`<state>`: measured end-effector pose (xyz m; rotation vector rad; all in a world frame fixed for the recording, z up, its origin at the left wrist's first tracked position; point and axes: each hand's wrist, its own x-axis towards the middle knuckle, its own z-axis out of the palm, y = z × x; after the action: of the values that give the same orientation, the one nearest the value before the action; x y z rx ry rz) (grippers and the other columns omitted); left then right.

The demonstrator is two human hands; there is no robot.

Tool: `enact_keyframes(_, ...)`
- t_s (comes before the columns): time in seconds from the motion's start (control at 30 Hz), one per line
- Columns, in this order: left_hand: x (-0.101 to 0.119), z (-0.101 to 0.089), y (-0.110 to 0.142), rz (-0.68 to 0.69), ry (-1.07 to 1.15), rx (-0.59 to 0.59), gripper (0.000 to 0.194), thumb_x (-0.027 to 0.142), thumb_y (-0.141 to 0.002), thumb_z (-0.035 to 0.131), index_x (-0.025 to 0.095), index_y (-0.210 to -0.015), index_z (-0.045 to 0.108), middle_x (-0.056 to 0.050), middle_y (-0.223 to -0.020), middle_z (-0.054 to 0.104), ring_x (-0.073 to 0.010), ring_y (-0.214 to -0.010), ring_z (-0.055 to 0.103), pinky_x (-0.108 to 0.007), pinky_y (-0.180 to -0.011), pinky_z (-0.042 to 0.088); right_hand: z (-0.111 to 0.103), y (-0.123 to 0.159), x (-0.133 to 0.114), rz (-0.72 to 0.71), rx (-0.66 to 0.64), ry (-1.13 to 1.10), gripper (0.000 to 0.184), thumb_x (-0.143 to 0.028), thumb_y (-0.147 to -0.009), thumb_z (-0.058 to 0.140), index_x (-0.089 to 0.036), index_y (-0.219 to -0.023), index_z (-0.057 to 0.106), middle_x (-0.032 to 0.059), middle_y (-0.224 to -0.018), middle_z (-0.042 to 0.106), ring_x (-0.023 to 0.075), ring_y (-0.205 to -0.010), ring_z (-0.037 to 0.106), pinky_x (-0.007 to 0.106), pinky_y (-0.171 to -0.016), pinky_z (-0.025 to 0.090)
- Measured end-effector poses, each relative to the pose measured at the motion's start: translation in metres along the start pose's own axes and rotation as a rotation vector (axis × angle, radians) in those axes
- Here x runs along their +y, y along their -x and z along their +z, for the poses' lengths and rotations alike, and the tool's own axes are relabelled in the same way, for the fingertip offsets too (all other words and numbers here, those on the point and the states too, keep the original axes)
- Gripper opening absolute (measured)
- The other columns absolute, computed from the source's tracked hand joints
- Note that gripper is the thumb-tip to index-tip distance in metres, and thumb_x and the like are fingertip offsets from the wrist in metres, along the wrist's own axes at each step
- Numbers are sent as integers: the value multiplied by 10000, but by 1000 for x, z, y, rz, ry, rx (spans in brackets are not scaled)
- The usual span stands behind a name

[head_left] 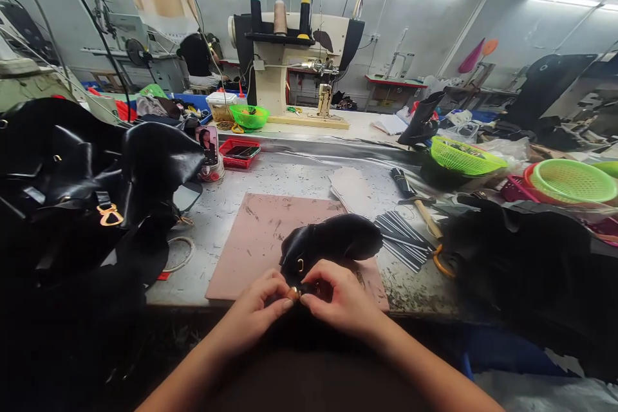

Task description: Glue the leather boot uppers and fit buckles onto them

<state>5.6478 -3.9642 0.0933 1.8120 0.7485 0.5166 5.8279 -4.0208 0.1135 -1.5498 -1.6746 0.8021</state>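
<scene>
Near the front edge of the bench, my left hand (267,301) pinches a small gold-coloured metal fitting (293,294) between thumb and fingers. My right hand (335,293) is closed close beside it, its fingertips at the fitting and on a dark strip of leather. Just beyond both hands lies a curved black leather piece (338,236), its near end running down to my fingers. A gold D-ring (300,264) is fixed to that end. Underneath is a pinkish work board (261,232). My fingers partly hide the fitting, so its exact kind is unclear.
A heap of black leather pieces (91,167) with a gold clasp covers the left. Black strips (404,238), a wooden-handled hammer (428,217) and more leather (521,264) lie right. Behind stand a sewing machine (270,71), a phone (207,143) and a red tray (240,156).
</scene>
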Motion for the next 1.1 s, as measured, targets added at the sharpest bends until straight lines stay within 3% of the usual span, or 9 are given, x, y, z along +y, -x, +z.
enact_keyframes(0.13, -8, -3, 0, 12, 99, 36, 195, 341, -793, 500, 172, -702, 537, -66, -1003, 529, -178, -915, 506, -287, -796, 422, 4, 2, -1, -11, -34, 121, 215, -183, -607, 690, -193, -762, 541, -13, -739, 551, 118, -639, 523, 226, -567, 436)
enact_keyframes(0.3, -10, -3, 2, -39, -58, 20, 195, 321, -834, 441, 180, -706, 484, 4, -720, 483, -134, -694, 472, -243, -644, 391, 8, 2, 0, -48, -13, 274, 131, -166, -647, 658, -179, -718, 549, 0, -721, 549, 131, -644, 531, 236, -564, 416)
enact_keyframes(0.47, -14, 0, 3, -56, -95, 100, 222, 350, -841, 419, 181, -703, 460, 4, -733, 470, -140, -702, 456, -250, -643, 378, 7, -1, -1, -35, -44, 247, 131, -246, -672, 679, -192, -719, 570, -11, -725, 568, 126, -650, 544, 229, -573, 417)
enact_keyframes(0.7, -23, 4, 0, -9, 56, 150, 243, 385, -857, 388, 184, -789, 505, 1, -742, 483, -139, -711, 458, -252, -678, 393, 16, -3, -4, -39, 8, 263, 75, -143, -704, 598, -195, -755, 612, 1, -730, 589, 125, -661, 556, 224, -584, 424)
enact_keyframes(0.9, -25, 3, 1, -4, 219, 103, 264, 423, -826, 452, 182, -730, 498, 5, -740, 449, -127, -695, 441, -244, -671, 396, 16, -5, -5, -50, 5, 187, 69, -183, -744, 581, -201, -799, 617, 10, -789, 599, 134, -717, 563, 238, -625, 442)
enact_keyframes(1.1, -19, 1, -3, 27, 226, 126, 276, 395, -762, 492, 173, -606, 437, -2, -711, 411, -141, -698, 415, -266, -671, 378, 23, -5, -1, -91, 79, 274, 61, -209, -709, 620, -196, -768, 610, 16, -758, 609, 155, -730, 545, 258, -644, 431)
